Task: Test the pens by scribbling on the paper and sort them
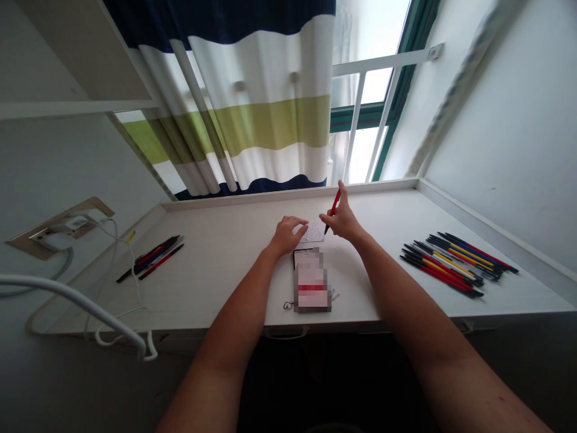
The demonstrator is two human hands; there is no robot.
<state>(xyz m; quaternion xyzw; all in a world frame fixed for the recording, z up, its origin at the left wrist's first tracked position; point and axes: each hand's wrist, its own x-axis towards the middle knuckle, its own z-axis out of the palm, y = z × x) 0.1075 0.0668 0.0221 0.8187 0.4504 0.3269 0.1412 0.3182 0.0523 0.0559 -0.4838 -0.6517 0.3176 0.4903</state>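
A small sheet of paper (317, 230) covered with tiny marks lies on the white desk. My left hand (288, 233) rests on its left side, thumb apart from the stretched fingers, holding nothing. In my right hand (342, 221) is a red pen (335, 203) with a black lower end. It slants with its black end down at the paper's right edge; whether the tip touches is too small to tell. One finger of this hand points up along the pen. Just below the paper lies a phone (311, 279), its screen partly blurred out.
Many pens (451, 264) in red, yellow, white, blue and black lie in a row at the right. Several more pens (153, 257) lie at the left. White cables (135, 294) run from a wall socket (61, 225). A striped curtain (270, 120) hangs behind the desk (216, 264).
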